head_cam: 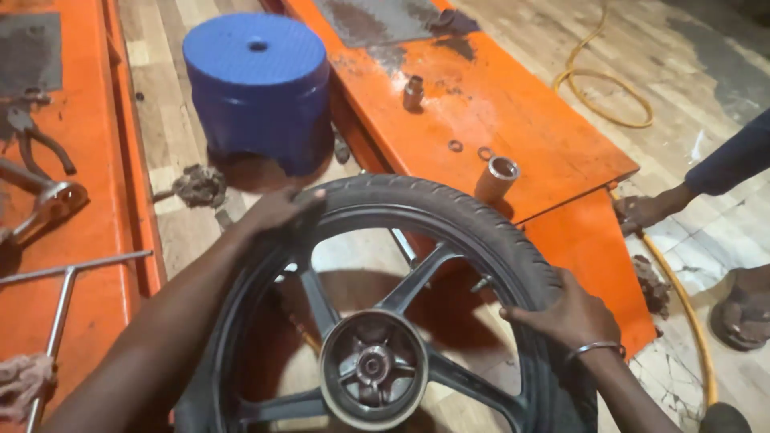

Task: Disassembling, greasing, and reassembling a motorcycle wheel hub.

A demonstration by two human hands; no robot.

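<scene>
A black motorcycle wheel stands upright in front of me, its tyre (449,207) mounted on a dark spoked alloy rim with a round hub (373,369). My left hand (277,210) grips the tyre's upper left edge. My right hand (569,311), with a metal bangle on the wrist, grips the tyre's right side. Both hands hold the wheel steady above the tiled floor.
An orange metal ramp (513,112) behind the wheel carries a metal bushing (497,178), a small socket (413,92) and rings. A blue plastic stool (258,88) stands beyond. Another person's hand (642,210) touches a yellow hose (682,305) at right. Pliers and tools (40,172) lie at left.
</scene>
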